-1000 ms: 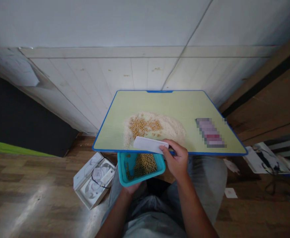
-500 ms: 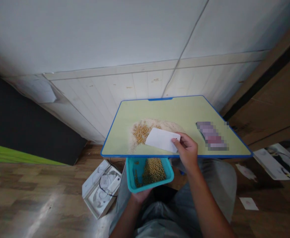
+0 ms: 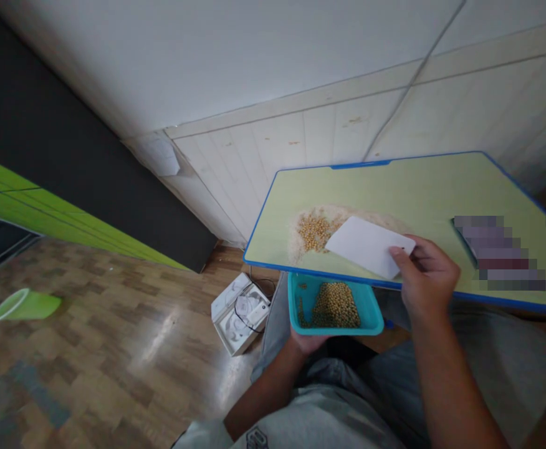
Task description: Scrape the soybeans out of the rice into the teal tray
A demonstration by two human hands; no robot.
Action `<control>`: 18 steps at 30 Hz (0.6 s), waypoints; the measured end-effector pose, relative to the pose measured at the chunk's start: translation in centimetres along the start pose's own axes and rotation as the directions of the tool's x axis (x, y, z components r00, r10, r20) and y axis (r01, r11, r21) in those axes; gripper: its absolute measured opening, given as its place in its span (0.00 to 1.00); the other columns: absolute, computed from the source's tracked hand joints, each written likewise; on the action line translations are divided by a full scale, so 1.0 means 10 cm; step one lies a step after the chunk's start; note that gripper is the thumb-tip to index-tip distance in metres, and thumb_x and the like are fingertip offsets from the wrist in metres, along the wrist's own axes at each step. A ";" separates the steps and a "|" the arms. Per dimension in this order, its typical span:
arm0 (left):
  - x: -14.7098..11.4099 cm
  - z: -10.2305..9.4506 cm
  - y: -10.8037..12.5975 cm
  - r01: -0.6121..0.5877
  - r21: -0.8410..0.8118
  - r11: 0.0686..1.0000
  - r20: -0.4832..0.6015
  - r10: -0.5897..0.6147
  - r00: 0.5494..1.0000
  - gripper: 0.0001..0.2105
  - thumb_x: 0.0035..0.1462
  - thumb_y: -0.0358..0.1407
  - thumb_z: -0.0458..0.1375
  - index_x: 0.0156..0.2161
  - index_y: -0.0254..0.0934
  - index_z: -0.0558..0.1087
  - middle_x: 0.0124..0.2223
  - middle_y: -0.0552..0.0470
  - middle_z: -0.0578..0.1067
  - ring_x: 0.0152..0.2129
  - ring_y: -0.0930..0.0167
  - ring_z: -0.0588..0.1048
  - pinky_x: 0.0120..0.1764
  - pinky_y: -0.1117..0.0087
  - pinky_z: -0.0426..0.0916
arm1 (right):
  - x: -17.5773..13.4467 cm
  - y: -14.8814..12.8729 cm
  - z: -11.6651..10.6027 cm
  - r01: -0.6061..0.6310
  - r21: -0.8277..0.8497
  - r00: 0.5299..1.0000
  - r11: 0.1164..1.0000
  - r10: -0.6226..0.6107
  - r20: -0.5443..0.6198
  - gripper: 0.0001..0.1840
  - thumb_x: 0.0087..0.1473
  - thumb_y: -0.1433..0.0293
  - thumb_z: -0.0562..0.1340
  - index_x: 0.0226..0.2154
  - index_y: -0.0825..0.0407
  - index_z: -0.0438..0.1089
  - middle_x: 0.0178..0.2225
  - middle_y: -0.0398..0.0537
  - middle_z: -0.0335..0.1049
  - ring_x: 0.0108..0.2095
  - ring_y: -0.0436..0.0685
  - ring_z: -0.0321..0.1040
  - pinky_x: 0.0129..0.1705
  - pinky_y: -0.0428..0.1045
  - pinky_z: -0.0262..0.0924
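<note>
My right hand (image 3: 425, 271) pinches the right end of a white card (image 3: 366, 245), thumb on top. The card's left edge lies over a pile of soybeans (image 3: 313, 232) on a pale green table (image 3: 417, 187) with a blue rim. Pale grain (image 3: 380, 217) is spread around and behind the beans. Just below the table's front edge, my left hand (image 3: 308, 341) holds a teal plastic basket (image 3: 376, 321) from underneath; most of its fingers are hidden. Inside the basket, more beans (image 3: 337, 305) are heaped to the right, with a few along the left side.
A pixelated flat item (image 3: 502, 252) lies on the table's right side. On the floor to the left are an opened white box (image 3: 240, 315) with a cable and a light green bin (image 3: 27, 305) on its side. A white panelled wall (image 3: 254, 149) stands behind the table.
The view has swung left, so the table and hands appear farther right and the green bin has come into sight. Both hands keep their hold on the card and the basket.
</note>
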State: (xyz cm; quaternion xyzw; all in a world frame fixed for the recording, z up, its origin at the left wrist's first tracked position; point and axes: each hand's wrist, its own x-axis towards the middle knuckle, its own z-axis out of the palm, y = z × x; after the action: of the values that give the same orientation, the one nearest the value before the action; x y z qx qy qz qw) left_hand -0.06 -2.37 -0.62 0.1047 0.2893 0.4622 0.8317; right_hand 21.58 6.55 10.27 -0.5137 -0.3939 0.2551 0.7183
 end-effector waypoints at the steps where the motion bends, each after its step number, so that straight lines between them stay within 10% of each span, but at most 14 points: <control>1: 0.00 0.03 0.01 0.005 0.014 1.000 0.007 -0.005 1.000 0.30 0.58 0.62 0.66 0.55 0.43 0.87 0.70 0.46 0.80 0.79 0.43 0.59 0.81 0.39 0.43 | 0.00 0.00 0.00 0.009 0.004 1.000 1.000 -0.009 -0.010 0.19 0.44 0.57 0.80 0.36 0.48 0.84 0.29 0.42 0.81 0.28 0.55 0.73 0.29 0.48 0.67; 18: -0.01 0.14 -0.06 0.006 0.029 1.000 0.057 -0.008 0.998 0.36 0.56 0.64 0.65 0.60 0.41 0.83 0.71 0.39 0.78 0.73 0.41 0.69 0.75 0.36 0.61 | -0.09 -0.06 -0.03 0.018 0.007 0.980 1.000 -0.016 -0.201 0.16 0.47 0.56 0.82 0.37 0.41 0.83 0.35 0.49 0.81 0.38 0.69 0.80 0.42 0.64 0.78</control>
State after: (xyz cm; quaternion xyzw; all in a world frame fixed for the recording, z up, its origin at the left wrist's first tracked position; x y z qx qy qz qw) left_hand 1.16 -2.59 0.32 0.1287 0.2726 0.4520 0.8396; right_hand 21.28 5.51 10.52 -0.5302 -0.3229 0.1974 0.7587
